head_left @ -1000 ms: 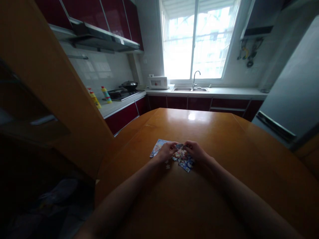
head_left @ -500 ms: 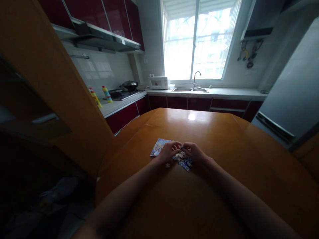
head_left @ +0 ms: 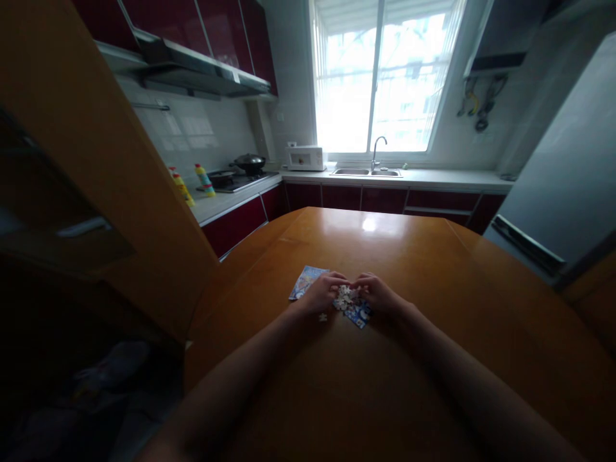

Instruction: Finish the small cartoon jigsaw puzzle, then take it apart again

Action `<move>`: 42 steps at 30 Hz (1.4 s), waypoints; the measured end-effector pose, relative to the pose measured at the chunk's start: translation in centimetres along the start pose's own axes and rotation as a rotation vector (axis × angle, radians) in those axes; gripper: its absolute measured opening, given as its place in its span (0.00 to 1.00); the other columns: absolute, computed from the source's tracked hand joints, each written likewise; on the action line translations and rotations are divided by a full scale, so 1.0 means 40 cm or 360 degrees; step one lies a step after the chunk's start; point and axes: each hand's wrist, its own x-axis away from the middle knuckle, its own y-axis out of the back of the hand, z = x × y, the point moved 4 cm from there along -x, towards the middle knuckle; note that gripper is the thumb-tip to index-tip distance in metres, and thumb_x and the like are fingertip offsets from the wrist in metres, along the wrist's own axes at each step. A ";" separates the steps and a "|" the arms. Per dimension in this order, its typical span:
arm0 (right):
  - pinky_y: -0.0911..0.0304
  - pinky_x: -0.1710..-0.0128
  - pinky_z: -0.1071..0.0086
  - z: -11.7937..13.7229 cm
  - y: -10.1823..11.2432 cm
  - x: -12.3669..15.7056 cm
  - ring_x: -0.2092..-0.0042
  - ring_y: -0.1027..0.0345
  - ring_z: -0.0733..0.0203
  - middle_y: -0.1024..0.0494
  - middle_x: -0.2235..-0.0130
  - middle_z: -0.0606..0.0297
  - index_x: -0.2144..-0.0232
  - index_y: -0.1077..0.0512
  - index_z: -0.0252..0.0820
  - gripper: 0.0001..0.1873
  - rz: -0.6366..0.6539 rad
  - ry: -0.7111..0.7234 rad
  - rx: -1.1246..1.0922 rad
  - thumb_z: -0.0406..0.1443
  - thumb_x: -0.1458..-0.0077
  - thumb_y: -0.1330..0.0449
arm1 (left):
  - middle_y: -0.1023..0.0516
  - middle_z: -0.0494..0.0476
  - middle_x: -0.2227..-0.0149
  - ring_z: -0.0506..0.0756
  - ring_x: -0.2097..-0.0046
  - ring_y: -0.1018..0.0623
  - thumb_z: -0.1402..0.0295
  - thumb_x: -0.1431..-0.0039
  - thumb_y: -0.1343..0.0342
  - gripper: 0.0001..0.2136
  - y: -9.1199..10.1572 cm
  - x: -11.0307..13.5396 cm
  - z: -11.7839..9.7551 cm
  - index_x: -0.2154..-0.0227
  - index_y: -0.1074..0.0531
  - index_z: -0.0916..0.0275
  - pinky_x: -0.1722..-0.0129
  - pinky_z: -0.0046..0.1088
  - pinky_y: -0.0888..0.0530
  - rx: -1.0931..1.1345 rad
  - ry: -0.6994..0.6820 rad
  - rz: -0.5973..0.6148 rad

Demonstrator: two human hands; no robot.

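Both my hands meet over a small jigsaw puzzle at the middle of the table. My left hand [head_left: 323, 292] has its fingers curled at the left of a cluster of white-backed puzzle pieces [head_left: 345, 298]. Opposite it, my right hand [head_left: 378, 292] is closed, thumb and fingers at the cluster's upper right edge. Exactly which pieces each fingertip grips is hard to see. Beneath them shows a blue printed puzzle section [head_left: 358, 317], partly covered. One loose piece [head_left: 323, 317] lies below my left wrist. Behind my left hand is a blue picture sheet [head_left: 307, 282], partly hidden.
The brown wooden table [head_left: 385, 385] has angled far corners. Beyond it are a sink [head_left: 353, 172], a microwave [head_left: 306, 158], a wok [head_left: 249, 163] on the stove and yellow bottles [head_left: 205, 179]. A fridge [head_left: 553, 173] stands at right, a wooden panel [head_left: 144, 256] at left.
White backs of puzzle pieces now show between my hands, where printed faces and a small dark piece showed before. My hands have hardly shifted; the view has moved slightly.
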 end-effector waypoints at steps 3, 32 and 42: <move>0.38 0.55 0.63 0.002 0.025 0.023 0.56 0.33 0.54 0.25 0.58 0.56 0.53 0.23 0.42 0.19 0.0093 -0.0075 0.0104 0.43 0.45 0.38 | 0.25 0.62 0.46 0.60 0.44 0.28 0.70 0.41 0.43 0.18 -0.002 0.019 -0.016 0.48 0.25 0.60 0.41 0.39 0.33 -0.0094 -0.0025 0.0068; 0.42 0.74 0.71 0.018 0.010 -0.013 0.73 0.38 0.65 0.26 0.76 0.67 0.71 0.25 0.37 0.18 -0.0235 -0.0251 -0.0564 0.48 0.54 0.33 | 0.21 0.57 0.63 0.53 0.62 0.21 0.71 0.43 0.41 0.08 -0.023 0.008 -0.031 0.60 0.26 0.66 0.62 0.26 0.26 0.0471 0.0148 -0.0109; 0.35 0.69 0.67 0.003 -0.021 -0.011 0.72 0.32 0.63 0.24 0.73 0.65 0.71 0.27 0.38 0.19 -0.0259 -0.0357 -0.0756 0.48 0.58 0.33 | 0.22 0.54 0.71 0.52 0.68 0.23 0.69 0.44 0.40 0.07 -0.018 0.008 -0.017 0.65 0.26 0.66 0.68 0.24 0.29 0.0433 0.0266 -0.0218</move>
